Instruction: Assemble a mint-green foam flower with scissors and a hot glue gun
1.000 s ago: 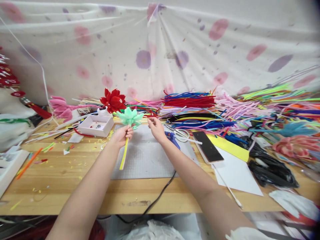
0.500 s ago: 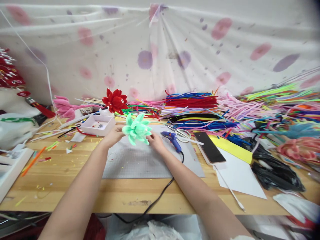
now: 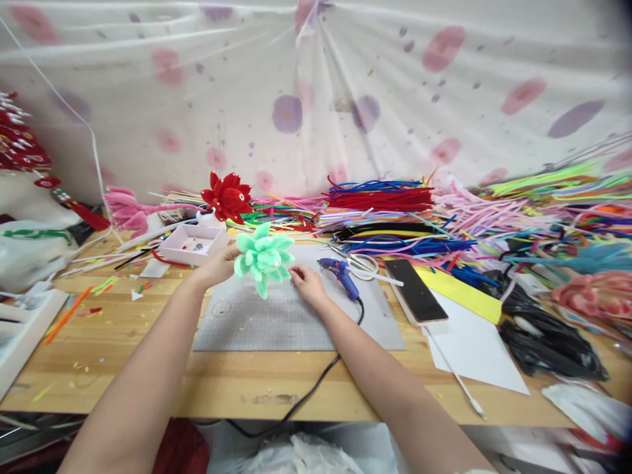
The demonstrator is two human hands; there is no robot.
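Observation:
A mint-green flower of fuzzy pipe-cleaner petals (image 3: pixel 264 258) is held up over the grey cutting mat (image 3: pixel 276 332), its face turned towards me. My left hand (image 3: pixel 223 264) is closed on it from behind at the left; the petals hide the fingertips. Just right of the petals is my right hand (image 3: pixel 309 287), fingers curled together. Whatever lies between those fingertips is too small to make out. On the mat beside my right hand rests a blue glue gun (image 3: pixel 340 276). Behind the green flower stands a red pipe-cleaner flower (image 3: pixel 227 197).
Bundles of coloured pipe cleaners (image 3: pixel 380 199) line the back. Left of the mat is a small white box (image 3: pixel 193 245). To the right lie scissors (image 3: pixel 364 266), a phone (image 3: pixel 416 289), white paper (image 3: pixel 478 355) and a black plastic bag (image 3: pixel 553 349). The glue gun's cord (image 3: pixel 316 388) crosses the front edge.
The green flower has shifted slightly left and tilted more towards me, along with my left hand. My right hand now sits a little apart from the petals.

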